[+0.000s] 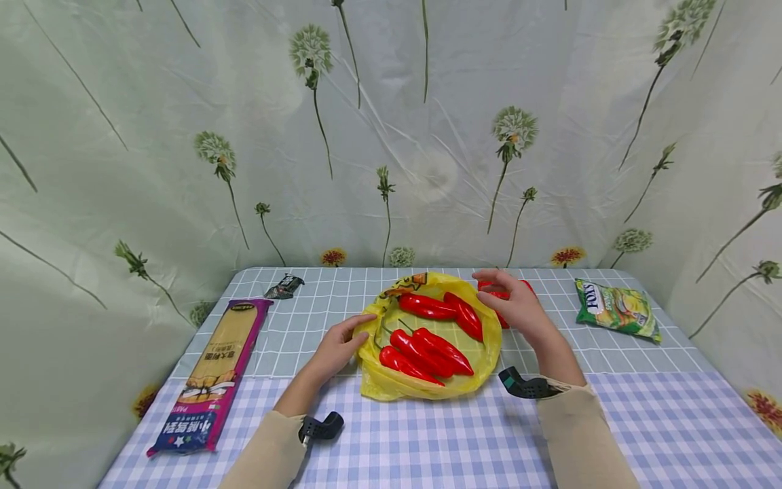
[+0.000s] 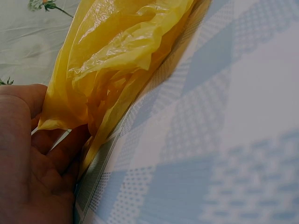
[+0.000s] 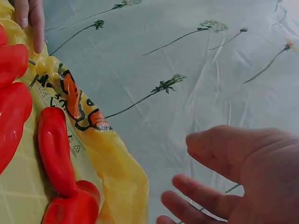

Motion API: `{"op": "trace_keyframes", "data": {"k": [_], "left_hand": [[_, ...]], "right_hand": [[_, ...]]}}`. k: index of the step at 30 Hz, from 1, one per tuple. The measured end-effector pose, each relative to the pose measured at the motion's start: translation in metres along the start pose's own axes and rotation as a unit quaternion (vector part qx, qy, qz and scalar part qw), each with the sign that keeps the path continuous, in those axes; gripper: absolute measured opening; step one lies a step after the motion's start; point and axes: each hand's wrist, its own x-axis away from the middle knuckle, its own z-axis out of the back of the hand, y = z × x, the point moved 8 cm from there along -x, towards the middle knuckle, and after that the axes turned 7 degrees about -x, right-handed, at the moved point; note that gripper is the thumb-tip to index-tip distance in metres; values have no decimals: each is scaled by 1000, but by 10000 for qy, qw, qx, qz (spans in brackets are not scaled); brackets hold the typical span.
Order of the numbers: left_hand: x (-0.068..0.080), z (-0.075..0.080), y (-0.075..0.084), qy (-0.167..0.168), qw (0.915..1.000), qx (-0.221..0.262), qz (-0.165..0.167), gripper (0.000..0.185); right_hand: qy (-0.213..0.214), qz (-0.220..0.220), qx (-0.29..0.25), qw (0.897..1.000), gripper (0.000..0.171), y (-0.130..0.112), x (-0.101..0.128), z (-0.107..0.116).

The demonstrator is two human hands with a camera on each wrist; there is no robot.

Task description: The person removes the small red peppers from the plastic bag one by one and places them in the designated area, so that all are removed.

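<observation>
A yellow plastic bag (image 1: 391, 387) lies spread open on the table with its rim rolled outward. Several shiny red peppers (image 1: 424, 307) are inside it, two at the back and the others grouped in front. My left hand (image 1: 334, 348) is at the bag's left rim, its fingers loosely extended and touching the yellow plastic. In the left wrist view a fold of the bag (image 2: 65, 107) lies by the thumb and fingers. Beyond the right rim, my right hand (image 1: 516, 305) is raised with parted fingers and holds nothing. It partly covers a red item (image 1: 529, 288) behind it.
On the left lies a long pasta packet (image 1: 210, 373), with a small black wrapper (image 1: 284, 286) behind it. A green Fox's candy bag (image 1: 618, 310) is at the back right. Behind the table hangs a dandelion-print curtain (image 1: 391, 136).
</observation>
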Motion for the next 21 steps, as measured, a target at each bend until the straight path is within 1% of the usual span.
{"op": "trace_keyframes", "data": {"k": [5,10,17,21], "left_hand": [[-1,0,0,-9,10000,-10,-5,39],[-1,0,0,-20,10000,-31,8,39],[0,-1,-2,-16,9999,-80,82,39],[0,-1,-3,30,9999,-108,112,39]], "right_hand": [[-471,159,112,9987,52,-1,1,-11],[-1030,396,291,9935,51,-3,1,-24],[-1805,313,409,9822,51,1,4,-45],[-2051,292,451,9773,52,3,5,-53]]}}
